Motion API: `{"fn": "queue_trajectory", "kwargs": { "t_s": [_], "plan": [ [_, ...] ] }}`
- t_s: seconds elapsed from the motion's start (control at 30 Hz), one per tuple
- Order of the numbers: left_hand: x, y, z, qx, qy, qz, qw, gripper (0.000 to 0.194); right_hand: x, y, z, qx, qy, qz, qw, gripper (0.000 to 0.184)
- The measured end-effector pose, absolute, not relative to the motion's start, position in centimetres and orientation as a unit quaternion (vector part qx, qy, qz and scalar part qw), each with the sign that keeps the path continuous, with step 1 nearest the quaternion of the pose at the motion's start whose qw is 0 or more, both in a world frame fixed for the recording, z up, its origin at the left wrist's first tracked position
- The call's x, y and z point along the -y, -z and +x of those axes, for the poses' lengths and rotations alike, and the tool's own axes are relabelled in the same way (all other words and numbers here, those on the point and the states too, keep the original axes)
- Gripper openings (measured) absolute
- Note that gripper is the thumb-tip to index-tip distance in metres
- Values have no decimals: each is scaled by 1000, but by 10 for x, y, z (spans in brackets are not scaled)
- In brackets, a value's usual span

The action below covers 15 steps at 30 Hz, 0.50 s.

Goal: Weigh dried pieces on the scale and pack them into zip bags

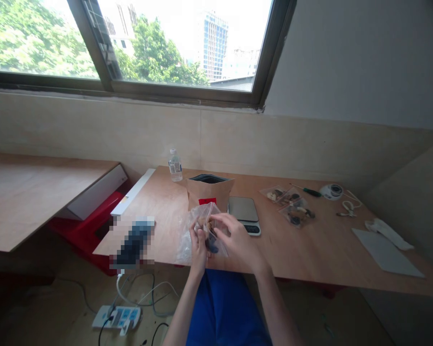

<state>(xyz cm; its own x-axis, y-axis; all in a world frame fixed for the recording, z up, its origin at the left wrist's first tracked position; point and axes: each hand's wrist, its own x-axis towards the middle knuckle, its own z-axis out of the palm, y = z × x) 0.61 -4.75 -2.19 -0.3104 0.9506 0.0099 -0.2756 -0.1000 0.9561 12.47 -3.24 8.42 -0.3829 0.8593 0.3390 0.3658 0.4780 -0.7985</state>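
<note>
A clear plastic zip bag (219,247) with brown and dark pieces inside is at the table's front edge. My left hand (199,242) grips its left side, thumb in front. My right hand (233,234) has its fingers bent at the bag's upper right, thumb and forefinger on the plastic. More crumpled clear plastic (185,240) lies to the left. Just behind stands an open brown paper pouch (195,192) with a red label. A kitchen scale (243,210) sits to the pouch's right, its plate bare.
Several filled clear bags (292,206) lie to the right, near a green-handled screwdriver (312,192) and a white dome camera (332,191). A water bottle (175,166) stands at the back. Left is a blurred-out dark object (133,244). A power strip (117,317) and cables lie on the floor.
</note>
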Motion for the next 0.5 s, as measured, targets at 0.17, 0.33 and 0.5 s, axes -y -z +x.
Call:
{"fn": "queue_trajectory", "kwargs": {
  "t_s": [0.17, 0.33, 0.5],
  "plan": [
    [28, 28, -3, -487, -671, 390, 400, 47, 4, -63, 117, 819, -315, -365, 310, 41],
    [23, 48, -4, -519, -671, 348, 399, 50, -10, -39, 112, 817, -318, -377, 297, 39],
    [26, 61, -2, -533, -664, 328, 410, 49, -5, -25, 104, 781, -385, -376, 318, 31]
  ]
}}
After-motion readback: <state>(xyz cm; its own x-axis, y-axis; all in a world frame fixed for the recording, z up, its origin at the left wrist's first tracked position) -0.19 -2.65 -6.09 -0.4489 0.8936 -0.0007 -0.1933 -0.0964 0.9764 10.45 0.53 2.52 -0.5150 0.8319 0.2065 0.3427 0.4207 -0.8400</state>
